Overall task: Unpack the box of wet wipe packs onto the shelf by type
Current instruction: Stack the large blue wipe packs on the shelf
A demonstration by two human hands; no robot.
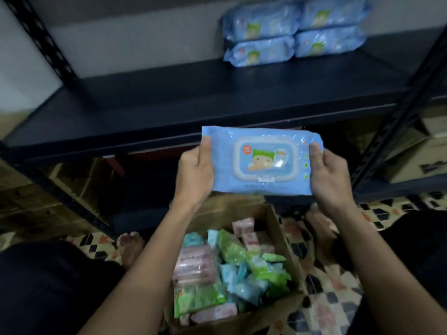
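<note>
Dim storeroom with patterned floor tiles and a dark metal shelf, seen from the head camera. Four blue wet wipe packs stacked two by two at the back right of the shelf board. Held level above the open cardboard box of mixed pink, green and teal packs: one blue flip-lid wipe pack, label up, left hand gripping its left end and right hand its right end, thumbs on top, fingers curled beneath. Best carried flat and set against the matching blue stack, edges squared, leaving bare board for other types.
</note>
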